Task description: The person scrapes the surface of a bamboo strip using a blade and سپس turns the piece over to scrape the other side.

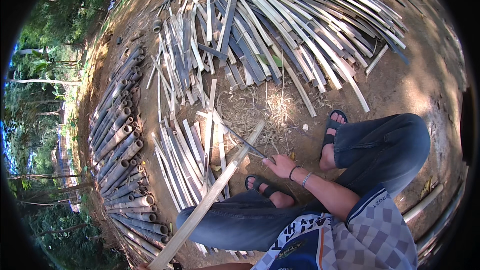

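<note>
A long pale split bamboo strip [200, 210] runs slantwise from the lower left, across my bent left knee, to the middle of the view. My left hand [143, 266] is at its near end, mostly cut off by the lower edge, and appears to grip it. My right hand [278, 165] is closed round the handle of a knife with a long, narrow dark blade [257, 152]. That blade lies across the strip near its far end, pointing up and left. The handle is mostly hidden in my fingers.
Curly shavings [272, 107] cover the ground ahead. A big heap of split bamboo strips [295, 35] spreads beyond them, with a smaller bundle [182, 165] beside my left leg. Whole bamboo poles [122, 145] are stacked at the left. My sandalled feet [330, 132] rest on bare soil.
</note>
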### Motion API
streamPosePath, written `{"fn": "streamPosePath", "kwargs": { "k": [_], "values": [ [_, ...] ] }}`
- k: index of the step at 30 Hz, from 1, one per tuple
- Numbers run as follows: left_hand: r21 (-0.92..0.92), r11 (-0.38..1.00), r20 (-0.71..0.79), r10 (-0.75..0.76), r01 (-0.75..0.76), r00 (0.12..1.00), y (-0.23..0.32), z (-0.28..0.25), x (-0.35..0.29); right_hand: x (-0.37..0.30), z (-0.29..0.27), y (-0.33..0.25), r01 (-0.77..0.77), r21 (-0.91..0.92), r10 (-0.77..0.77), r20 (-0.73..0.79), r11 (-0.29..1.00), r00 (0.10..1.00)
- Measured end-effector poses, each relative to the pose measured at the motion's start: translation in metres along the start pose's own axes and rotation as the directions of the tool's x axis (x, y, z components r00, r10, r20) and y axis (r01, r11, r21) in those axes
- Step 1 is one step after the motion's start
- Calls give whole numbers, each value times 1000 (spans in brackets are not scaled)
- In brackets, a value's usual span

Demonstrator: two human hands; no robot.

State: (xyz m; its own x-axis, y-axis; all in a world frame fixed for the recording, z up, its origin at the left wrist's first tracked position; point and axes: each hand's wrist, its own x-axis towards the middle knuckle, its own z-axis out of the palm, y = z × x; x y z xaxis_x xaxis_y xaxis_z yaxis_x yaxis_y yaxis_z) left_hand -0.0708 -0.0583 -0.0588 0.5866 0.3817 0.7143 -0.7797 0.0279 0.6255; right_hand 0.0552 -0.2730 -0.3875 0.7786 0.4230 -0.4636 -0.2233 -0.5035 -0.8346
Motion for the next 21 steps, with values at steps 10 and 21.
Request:
{"fn": "streamPosePath", "kwargs": {
  "k": [10, 21],
  "values": [
    [12, 1000, -36, 8, -7, 999, 20, -1, 2, 10, -23, 20, -245, -20, 244, -9, 969, 970],
    [85, 996, -92, 45, -37, 995, 54, -11, 20, -3, -7, 7, 39, -18, -39, 13, 999, 999]
  ]
}}
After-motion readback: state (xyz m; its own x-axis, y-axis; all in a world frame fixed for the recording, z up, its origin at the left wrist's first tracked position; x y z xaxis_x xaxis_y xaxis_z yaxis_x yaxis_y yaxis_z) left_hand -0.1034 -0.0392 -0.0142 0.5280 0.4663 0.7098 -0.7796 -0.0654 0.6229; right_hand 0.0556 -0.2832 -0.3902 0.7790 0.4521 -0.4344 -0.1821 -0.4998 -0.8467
